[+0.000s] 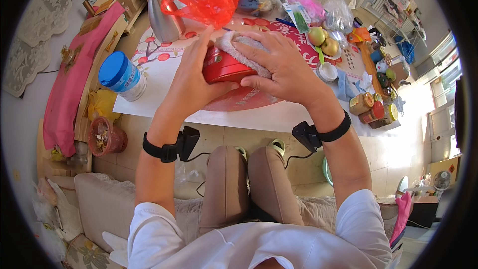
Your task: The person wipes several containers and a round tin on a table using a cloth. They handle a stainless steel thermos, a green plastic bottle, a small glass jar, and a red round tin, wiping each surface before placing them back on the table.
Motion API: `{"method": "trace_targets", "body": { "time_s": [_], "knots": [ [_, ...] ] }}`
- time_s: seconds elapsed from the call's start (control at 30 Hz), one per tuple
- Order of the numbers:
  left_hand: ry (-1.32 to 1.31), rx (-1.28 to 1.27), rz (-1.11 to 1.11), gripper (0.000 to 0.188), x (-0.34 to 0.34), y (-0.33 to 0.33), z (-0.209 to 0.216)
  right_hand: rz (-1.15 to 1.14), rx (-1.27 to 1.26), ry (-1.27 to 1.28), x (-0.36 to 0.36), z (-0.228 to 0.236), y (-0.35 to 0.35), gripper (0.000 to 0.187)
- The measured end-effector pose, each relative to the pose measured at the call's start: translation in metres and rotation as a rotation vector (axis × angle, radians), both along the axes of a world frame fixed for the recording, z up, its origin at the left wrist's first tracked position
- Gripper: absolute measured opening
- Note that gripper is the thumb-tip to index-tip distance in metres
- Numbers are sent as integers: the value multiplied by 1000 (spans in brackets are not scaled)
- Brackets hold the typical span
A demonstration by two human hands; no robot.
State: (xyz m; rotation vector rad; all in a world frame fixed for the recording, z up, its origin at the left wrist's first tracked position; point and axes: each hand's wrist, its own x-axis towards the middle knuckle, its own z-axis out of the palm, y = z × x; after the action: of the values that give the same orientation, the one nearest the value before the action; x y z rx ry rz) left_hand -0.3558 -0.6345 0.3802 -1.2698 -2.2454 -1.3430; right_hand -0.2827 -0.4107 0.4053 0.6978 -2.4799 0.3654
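Above the table, a red round tin (221, 67) is tilted between my hands. My left hand (195, 72) grips its left side, thumb along the lower edge. A light grey cloth (234, 46) lies over the tin's top and right side, pressed there by my right hand (279, 62), whose fingers curl over it. Beneath my hands is a red, round, flat piece (244, 100) on the table; I cannot tell whether it is a lid or a printed mat. A canister with a blue lid (119, 74) stands to the left of my left hand.
At the back left of the table (164, 107) stands a steel jug (165, 17), beside a red plastic bag (204, 2). Greenish-yellow fruit (326, 42), a small white cup (326, 71) and several jars (373, 109) are on the right. A waste bin (107, 137) stands on the floor at left.
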Motion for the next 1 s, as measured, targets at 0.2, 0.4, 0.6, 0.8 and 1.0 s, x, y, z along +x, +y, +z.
{"method": "trace_targets", "body": {
  "time_s": [0.2, 0.4, 0.6, 0.8, 1.0],
  "knots": [
    [159, 27, 63, 127, -18, -7, -29, -24, -153, -75, 3, -6, 25, 67],
    [-748, 224, -80, 121, -27, -33, -132, -61, -409, -83, 14, -37, 59, 70],
    [-920, 531, -54, 100, -32, -38, -137, -40, -767, 1, 20, -97, 54, 73],
    [-598, 430, 21, 96, -27, -58, -78, 74, -1032, -182, 24, -129, 27, 71],
    [-306, 145, 158, 92, -16, -51, -40, 72, -763, -66, 9, -88, 18, 57]
  ]
}}
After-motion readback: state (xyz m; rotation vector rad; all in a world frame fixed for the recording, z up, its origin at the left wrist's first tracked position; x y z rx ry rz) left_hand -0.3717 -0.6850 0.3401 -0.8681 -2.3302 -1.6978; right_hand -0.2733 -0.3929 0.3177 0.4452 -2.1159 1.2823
